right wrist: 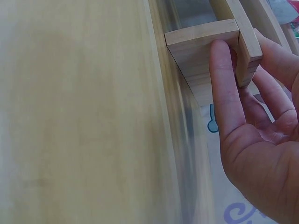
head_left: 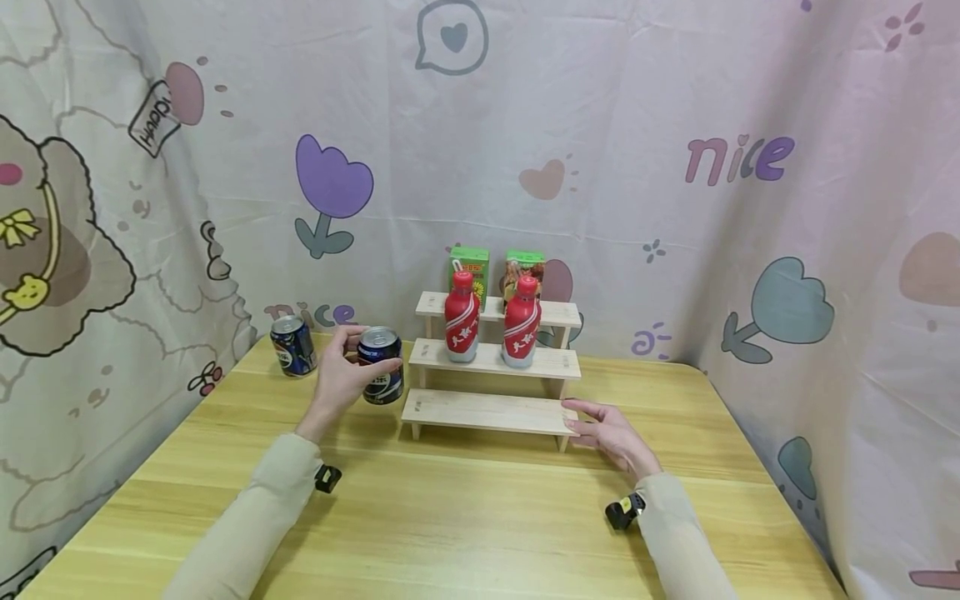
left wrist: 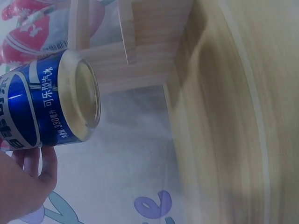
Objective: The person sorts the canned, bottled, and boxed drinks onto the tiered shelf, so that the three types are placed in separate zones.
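My left hand [head_left: 343, 379] grips a dark blue soda can [head_left: 385, 390], thumb across its front and fingers behind. The can is held upright off the table, just left of a three-step wooden display stand [head_left: 480, 411]. Its bare metal bottom shows in the left wrist view, where the fingers [left wrist: 46, 168] touch its side. At the stand's right end, my right hand [head_left: 611, 433] holds the edge of the lowest step. In the right wrist view the thumb [right wrist: 225, 88] lies against the underside by the leg, with fingers on the step's other side.
Two red-and-white bottles [head_left: 461, 321] stand on the middle step. Behind them, two green drink cartons [head_left: 471, 255] sit on the top step. Another blue can [head_left: 294, 346] stands on the wooden table [head_left: 465, 517] at the back left. A printed curtain [head_left: 600, 108] encloses the back and sides.
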### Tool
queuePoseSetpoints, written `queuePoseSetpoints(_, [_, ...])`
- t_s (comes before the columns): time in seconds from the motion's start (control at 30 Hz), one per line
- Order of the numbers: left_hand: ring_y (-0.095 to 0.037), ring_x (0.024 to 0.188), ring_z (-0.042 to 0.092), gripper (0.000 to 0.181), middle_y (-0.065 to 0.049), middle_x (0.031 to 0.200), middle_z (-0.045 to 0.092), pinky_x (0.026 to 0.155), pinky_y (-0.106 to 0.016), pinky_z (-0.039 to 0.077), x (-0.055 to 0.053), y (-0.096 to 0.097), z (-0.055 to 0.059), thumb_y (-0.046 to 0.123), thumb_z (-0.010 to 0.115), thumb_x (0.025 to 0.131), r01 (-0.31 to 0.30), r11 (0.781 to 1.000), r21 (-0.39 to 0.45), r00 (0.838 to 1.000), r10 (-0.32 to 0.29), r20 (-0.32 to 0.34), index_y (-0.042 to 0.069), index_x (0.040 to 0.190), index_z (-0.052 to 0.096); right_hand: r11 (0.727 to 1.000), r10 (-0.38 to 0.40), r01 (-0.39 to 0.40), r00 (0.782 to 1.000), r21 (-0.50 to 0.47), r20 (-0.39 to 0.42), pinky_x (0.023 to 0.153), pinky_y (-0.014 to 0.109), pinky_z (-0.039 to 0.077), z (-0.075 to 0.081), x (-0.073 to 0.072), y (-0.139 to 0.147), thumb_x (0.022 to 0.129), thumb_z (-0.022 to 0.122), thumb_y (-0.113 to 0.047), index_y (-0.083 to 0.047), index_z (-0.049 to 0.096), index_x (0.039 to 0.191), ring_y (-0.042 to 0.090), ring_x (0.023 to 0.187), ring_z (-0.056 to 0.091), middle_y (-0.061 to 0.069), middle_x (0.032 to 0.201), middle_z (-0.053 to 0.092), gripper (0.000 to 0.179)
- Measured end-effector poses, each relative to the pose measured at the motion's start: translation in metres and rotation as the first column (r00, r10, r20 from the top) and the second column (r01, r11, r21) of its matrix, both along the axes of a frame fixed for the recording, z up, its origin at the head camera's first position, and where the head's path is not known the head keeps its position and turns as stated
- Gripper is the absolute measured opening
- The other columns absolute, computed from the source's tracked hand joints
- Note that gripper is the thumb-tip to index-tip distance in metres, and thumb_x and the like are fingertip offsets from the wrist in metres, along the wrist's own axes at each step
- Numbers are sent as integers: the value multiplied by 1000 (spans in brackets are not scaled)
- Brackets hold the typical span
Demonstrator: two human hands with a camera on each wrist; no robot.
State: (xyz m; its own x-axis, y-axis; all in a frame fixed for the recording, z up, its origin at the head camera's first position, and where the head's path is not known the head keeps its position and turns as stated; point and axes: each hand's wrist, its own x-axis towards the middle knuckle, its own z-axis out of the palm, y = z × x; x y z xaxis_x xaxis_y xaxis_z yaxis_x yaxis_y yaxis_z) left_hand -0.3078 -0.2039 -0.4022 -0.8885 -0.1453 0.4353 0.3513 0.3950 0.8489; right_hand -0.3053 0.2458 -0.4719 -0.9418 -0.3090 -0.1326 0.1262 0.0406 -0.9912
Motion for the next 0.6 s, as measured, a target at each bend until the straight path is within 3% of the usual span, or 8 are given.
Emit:
queuePoseSetpoints(0.13, [-16, 98, 52, 67, -13, 114, 59, 77, -19, 48, 4, 8, 6, 24, 89, 72, 29, 1000, -6, 1000, -29, 7, 9, 127, 53, 1000, 0, 0, 1000, -3, 1, 89, 32, 56, 0, 0, 0, 94, 60, 0, 8, 38, 145, 12, 97, 68, 25, 160, 18, 56])
queuePoseSetpoints(0.37, [-15, 97, 54, 62, -16, 112, 61, 80, -21, 49, 29, 29, 28, 12, 86, 74, 61, 998, -23, 998, -62, -23, 0, 126, 54, 1000, -3, 3, 1000, 4, 1, 90, 32, 56, 1, 0, 0, 95, 61, -1, 7, 39, 145, 12, 98, 68, 25, 159, 21, 55])
queuePoseSetpoints(0.6, [-17, 98, 58, 62, -17, 113, 62, 82, -16, 50, 32, 41, 26, 11, 86, 74, 108, 994, -9, 993, -108, -40, -1, 125, 54, 1000, -6, 6, 1000, 8, 0, 91, 33, 56, 1, 0, 0, 94, 61, -1, 7, 39, 145, 13, 98, 68, 25, 159, 20, 55])
